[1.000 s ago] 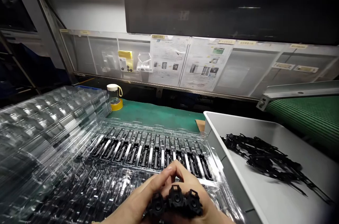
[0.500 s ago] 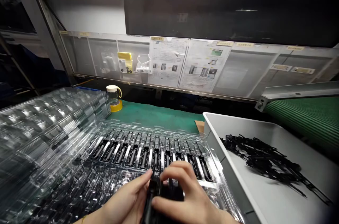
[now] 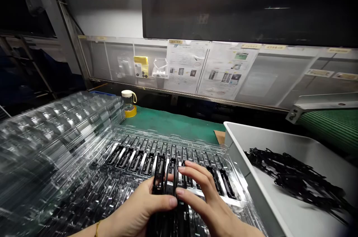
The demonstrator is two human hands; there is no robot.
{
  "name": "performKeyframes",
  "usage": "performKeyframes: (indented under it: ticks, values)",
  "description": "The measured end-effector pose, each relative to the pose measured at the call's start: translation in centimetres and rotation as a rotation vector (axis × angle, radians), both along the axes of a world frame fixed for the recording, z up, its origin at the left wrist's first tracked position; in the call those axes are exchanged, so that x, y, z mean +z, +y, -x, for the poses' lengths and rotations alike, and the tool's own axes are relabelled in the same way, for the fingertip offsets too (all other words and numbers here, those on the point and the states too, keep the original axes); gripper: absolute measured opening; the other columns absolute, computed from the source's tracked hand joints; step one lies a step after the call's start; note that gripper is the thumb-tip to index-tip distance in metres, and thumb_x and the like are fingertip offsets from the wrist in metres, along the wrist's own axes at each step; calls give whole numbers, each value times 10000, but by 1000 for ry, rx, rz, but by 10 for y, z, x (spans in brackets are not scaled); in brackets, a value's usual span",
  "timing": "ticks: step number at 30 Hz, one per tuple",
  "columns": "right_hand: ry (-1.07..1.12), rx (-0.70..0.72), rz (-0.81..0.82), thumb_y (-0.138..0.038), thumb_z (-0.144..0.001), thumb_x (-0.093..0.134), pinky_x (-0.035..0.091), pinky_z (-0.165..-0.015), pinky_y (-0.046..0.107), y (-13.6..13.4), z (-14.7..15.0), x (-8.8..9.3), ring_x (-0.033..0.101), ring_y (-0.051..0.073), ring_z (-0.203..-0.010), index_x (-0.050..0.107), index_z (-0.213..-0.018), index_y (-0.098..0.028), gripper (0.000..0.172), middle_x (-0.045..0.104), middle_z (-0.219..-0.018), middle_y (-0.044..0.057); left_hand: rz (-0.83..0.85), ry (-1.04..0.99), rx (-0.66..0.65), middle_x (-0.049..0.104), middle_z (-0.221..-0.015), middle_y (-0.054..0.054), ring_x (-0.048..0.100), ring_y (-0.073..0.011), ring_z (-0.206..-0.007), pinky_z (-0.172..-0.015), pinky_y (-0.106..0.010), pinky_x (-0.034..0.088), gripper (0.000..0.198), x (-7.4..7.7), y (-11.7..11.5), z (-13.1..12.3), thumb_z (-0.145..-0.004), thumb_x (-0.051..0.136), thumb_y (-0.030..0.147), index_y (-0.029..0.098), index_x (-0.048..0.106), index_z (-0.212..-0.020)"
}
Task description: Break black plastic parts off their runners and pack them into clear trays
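Note:
My left hand (image 3: 147, 203) is closed around several long, narrow black plastic frame parts (image 3: 167, 214) held side by side, its thumb lying across their front. At their right side, my right hand (image 3: 208, 196) has its thumb and fingertips on the parts, fingers curved. The lower ends of the parts run out of the bottom of the view. Just beyond the hands lies a clear plastic tray (image 3: 201, 143) with a row of similar black parts (image 3: 137, 160) in its slots. Some of that row is hidden behind my hands and the held parts.
On the left rises a stack of clear trays (image 3: 92, 130). A white bin (image 3: 253, 188) with tangled black strips (image 3: 302, 177) stands right. Behind are a lidded bottle (image 3: 127, 99), a yellow tape roll (image 3: 131, 111) and a green mat (image 3: 167, 121). A green conveyor (image 3: 332, 123) sits far right.
The held parts have been raised and now stand more upright. My left thumb has come across their front, and my right fingers have moved to their right side. The whole view has shifted slightly.

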State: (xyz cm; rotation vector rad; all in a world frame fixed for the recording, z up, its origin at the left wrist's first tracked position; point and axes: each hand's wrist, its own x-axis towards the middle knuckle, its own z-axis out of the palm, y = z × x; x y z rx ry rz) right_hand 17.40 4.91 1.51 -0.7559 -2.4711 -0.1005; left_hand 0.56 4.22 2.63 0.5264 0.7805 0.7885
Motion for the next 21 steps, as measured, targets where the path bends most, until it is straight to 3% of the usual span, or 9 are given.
performKeyframes:
  ticks: [4,8,11,16,19,21]
  values:
    - [-16,6,-33,-339,-644,560,363,-823,425,3,4,-5,251,267,-1098,255,-1137,-228,590,286,-1145,111,-66,-13,-56,558,-817,-52,507,-146,-755,-738,-290,346,324,0,2,1,-609,543,45,133,492,-916]
    - [-32,65,-14,-501,-569,554,373,-802,450,2,4,-6,247,296,-1091,265,-1141,-213,702,279,-1157,129,-244,69,-165,541,-779,-7,500,-135,-748,-739,-284,348,391,2,1,5,-543,550,-17,152,501,-893]
    - [-46,50,25,-513,-564,551,364,-815,452,2,2,-7,223,296,-1111,236,-1167,-212,744,241,-1192,131,-302,264,-116,554,-787,-4,510,-151,-757,-694,-263,382,374,11,6,21,-552,581,51,164,488,-896]
    - [2,24,79,-551,-607,475,391,-790,433,4,1,-14,210,297,-1123,185,-1211,-206,753,216,-1216,132,-605,858,103,559,-905,-20,508,-180,-865,-736,-281,406,427,28,48,83,-624,580,248,201,395,-1005]
    - [32,2,94,-562,-633,424,378,-806,436,3,2,-17,226,287,-1116,186,-1211,-209,718,232,-1202,133,-672,1047,205,545,-907,-12,501,-187,-863,-740,-295,393,438,28,80,126,-615,581,225,203,389,-1008]
    - [54,-26,111,-570,-643,390,364,-819,443,2,4,-17,236,282,-1112,193,-1208,-212,697,241,-1191,134,-692,1137,177,547,-864,-12,510,-185,-822,-717,-302,399,402,22,96,148,-607,585,195,180,417,-971]
